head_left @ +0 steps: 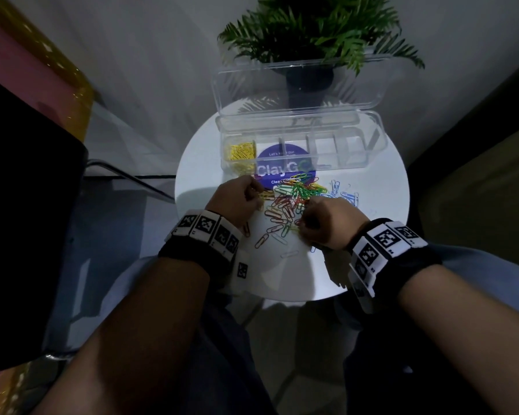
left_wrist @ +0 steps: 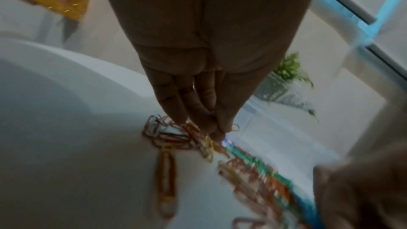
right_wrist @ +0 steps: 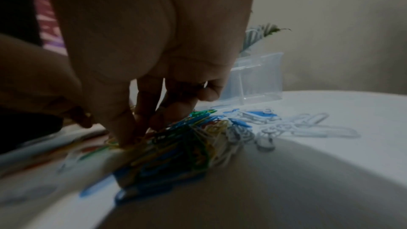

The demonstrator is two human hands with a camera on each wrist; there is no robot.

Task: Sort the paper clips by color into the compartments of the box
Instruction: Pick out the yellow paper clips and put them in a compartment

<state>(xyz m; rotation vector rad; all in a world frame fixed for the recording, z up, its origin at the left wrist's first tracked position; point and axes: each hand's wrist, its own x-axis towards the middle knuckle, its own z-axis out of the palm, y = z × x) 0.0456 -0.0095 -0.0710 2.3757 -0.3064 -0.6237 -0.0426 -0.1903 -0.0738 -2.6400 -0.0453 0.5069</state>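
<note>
A: Where are the clips [head_left: 291, 205]?
B: Mid-frame in the head view, a mixed heap on the tabletop [head_left: 381, 205]. Yellow ones already fill the leftmost compartment of the box [head_left: 372, 145] above.
A: And the hands?
B: The left hand [head_left: 237, 202] has its fingers [left_wrist: 211, 124] bunched, tips together on gold-toned clips at the heap's left edge. The right hand [head_left: 321, 223] digs curled fingers [right_wrist: 123, 128] into the heap; what it holds I cannot tell.
A: How will they handle?
B: Probably light, stiff, slick wire that tangles. Pinch one by its loop and lift it clear.
</note>
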